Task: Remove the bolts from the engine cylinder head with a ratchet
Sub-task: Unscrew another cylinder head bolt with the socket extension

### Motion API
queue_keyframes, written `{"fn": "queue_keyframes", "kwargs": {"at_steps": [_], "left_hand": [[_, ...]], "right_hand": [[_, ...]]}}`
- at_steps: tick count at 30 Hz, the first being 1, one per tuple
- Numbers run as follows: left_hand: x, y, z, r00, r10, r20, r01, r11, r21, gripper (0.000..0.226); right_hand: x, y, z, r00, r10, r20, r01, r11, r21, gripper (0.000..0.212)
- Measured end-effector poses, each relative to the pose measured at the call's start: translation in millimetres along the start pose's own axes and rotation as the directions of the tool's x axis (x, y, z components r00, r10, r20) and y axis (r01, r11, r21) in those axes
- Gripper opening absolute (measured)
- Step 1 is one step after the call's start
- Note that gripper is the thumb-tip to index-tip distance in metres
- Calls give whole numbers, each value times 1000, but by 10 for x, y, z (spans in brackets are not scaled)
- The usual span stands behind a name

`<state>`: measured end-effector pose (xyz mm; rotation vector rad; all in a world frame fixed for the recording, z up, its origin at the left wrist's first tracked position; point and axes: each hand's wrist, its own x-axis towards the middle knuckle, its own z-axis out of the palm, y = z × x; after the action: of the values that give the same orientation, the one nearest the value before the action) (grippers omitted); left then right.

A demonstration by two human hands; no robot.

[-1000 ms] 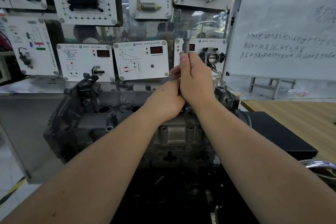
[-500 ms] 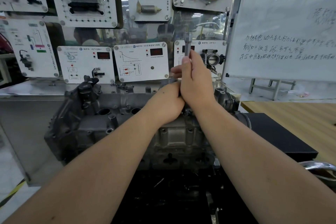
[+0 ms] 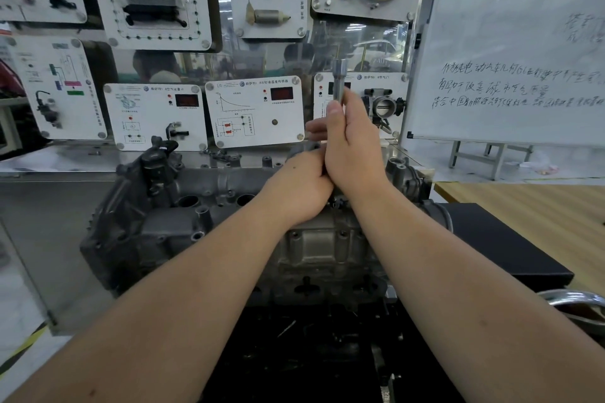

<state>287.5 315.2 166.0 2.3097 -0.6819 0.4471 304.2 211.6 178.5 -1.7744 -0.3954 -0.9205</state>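
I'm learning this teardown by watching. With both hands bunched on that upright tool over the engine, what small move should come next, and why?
Probably a short swing of the ratchet. The right hand grips its shaft, which stands upright with its top end free above the fist, while the left hand is curled low against it over the cylinder head. The bolt itself is hidden, so I cannot tell how loose it is.

Dull grey cast-metal cylinder head [image 3: 229, 206] — rough, matt, shiny smooth metal ratchet [image 3: 339, 82], matt wood-grain tabletop [image 3: 523, 206], glossy whiteboard [image 3: 507, 26]
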Motion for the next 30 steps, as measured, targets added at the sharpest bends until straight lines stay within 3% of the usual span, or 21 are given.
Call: {"fn": "queue_keyframes", "kwargs": {"at_steps": [6, 14, 16, 21, 26, 30], "left_hand": [[9, 17, 10, 998, -17, -62, 21, 998, 65, 30], [-25, 37, -25, 1000, 8, -15, -9, 1000, -17, 32], [-20, 27, -28, 999, 0, -45, -1, 1000, -17, 29], [-1, 28, -12, 997, -23, -71, 24, 1000, 5, 26], [-25, 59, -28, 1000, 11, -20, -11, 1000, -15, 35], [0, 27, -23, 998, -17, -64, 18, 1000, 11, 27]], "right_hand": [[-13, 1, -26, 987, -160, -25, 154, 975, -157, 24], [-7, -8, 3, 1000, 3, -1, -3, 1000, -5, 31], [-19, -17, 4, 1000, -7, 20, 7, 1000, -10, 38], [-9, -4, -8, 994, -108, -23, 104, 984, -142, 23], [-5, -2, 7, 1000, -15, -15, 15, 1000, -15, 26], [-18, -17, 2, 998, -63, 14, 64, 996, -55, 36]]}}
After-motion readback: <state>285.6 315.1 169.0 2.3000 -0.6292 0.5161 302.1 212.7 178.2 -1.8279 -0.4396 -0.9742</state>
